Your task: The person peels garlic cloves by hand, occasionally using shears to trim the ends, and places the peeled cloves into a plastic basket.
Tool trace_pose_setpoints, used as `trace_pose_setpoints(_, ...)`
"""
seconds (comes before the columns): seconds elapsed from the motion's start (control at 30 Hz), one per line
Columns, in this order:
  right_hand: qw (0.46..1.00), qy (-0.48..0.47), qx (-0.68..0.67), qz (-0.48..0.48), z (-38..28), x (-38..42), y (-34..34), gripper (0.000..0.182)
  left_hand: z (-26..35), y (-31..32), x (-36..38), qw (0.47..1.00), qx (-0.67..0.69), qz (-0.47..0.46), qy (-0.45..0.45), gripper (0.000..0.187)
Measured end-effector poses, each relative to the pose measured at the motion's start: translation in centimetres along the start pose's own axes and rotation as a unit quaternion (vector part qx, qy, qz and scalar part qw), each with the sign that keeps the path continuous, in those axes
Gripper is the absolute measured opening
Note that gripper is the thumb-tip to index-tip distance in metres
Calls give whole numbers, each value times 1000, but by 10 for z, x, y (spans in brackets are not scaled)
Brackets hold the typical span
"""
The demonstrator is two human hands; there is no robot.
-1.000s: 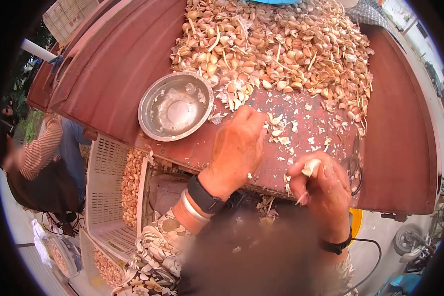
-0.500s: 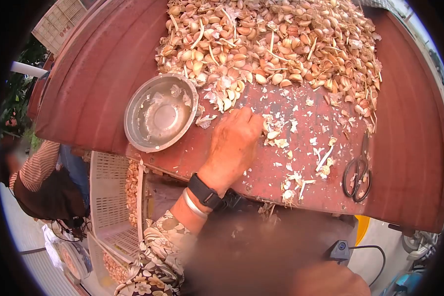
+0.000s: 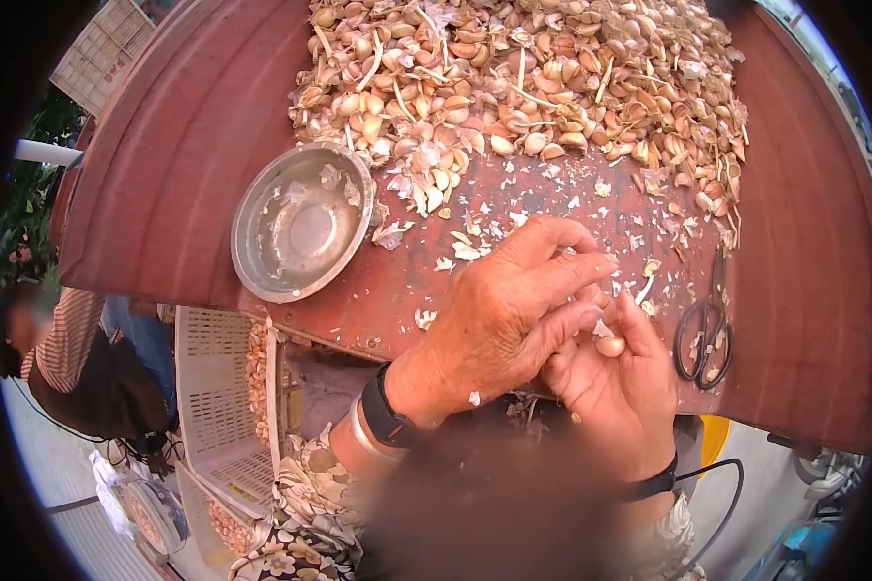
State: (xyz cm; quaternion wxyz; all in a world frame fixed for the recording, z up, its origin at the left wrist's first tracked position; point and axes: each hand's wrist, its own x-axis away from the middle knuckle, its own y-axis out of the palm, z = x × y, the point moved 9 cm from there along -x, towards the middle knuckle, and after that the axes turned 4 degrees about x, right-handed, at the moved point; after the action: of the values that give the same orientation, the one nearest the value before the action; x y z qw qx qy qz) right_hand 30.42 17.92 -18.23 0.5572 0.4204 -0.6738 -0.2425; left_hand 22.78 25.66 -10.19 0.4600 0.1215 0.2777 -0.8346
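My two hands meet over the near edge of the red table. My right hand (image 3: 620, 382) is turned palm up, with a garlic clove (image 3: 609, 346) held at its fingers. Reaching over from the left, my left hand (image 3: 509, 310) has its fingers bent together against the right fingertips; whatever they grip is mostly hidden. A bit of white skin shows beside the clove. Left of the hands stands a round metal bowl (image 3: 302, 223) with some papery skins inside. Beyond them spreads a large heap of garlic cloves (image 3: 543, 77) with dry stalks.
Black-handled scissors (image 3: 702, 344) lie on the red table (image 3: 794, 242) at the right. Skin scraps litter the surface around the hands. Below left is a plastic crate (image 3: 218, 378) with garlic cloves. Another person's striped sleeve (image 3: 68, 339) shows at the far left.
My left hand has moved right from beside the loose cloves to meet my right hand. My right hand has risen from the bottom edge, and a clove now shows in it.
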Motion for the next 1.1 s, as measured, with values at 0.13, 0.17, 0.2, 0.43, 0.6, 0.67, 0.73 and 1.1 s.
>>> trace_pose_setpoints(0.13, 993, 39, -95, -62, -8, -9, -22, 28, -52, -2, 6, 955, -262, 14, -136, 15)
trace_pose_setpoints(0.17, 989, 41, -107, -90, -10, -9, -19, 26, -58, -4, 6, 935, -319, 14, -157, 13)
trace_pose_setpoints(0.2, 990, 33, -102, -93, -13, -10, -20, 24, -57, -1, 4, 937, -318, 7, -145, 13)
trace_pose_setpoints(0.43, 998, -7, -24, -56, -19, -8, -33, 23, -68, 5, 7, 983, -59, 41, -169, 16)
trace_pose_setpoints(0.6, 996, -27, 66, 46, -14, -5, -35, 22, -67, 10, 16, 944, 223, 69, -233, 17)
trace_pose_setpoints(0.67, 997, -18, 68, 20, -12, -5, -34, 21, -56, 8, 14, 928, 286, 70, -231, 14)
trace_pose_setpoints(0.73, 997, -24, 76, 1, -14, -4, -32, 20, -18, 5, 8, 954, 262, 2, -143, 13)
trace_pose_setpoints(1.1, 997, -42, 31, -60, -28, 0, -26, 19, 127, -8, 52, 825, 550, -15, 125, 10)
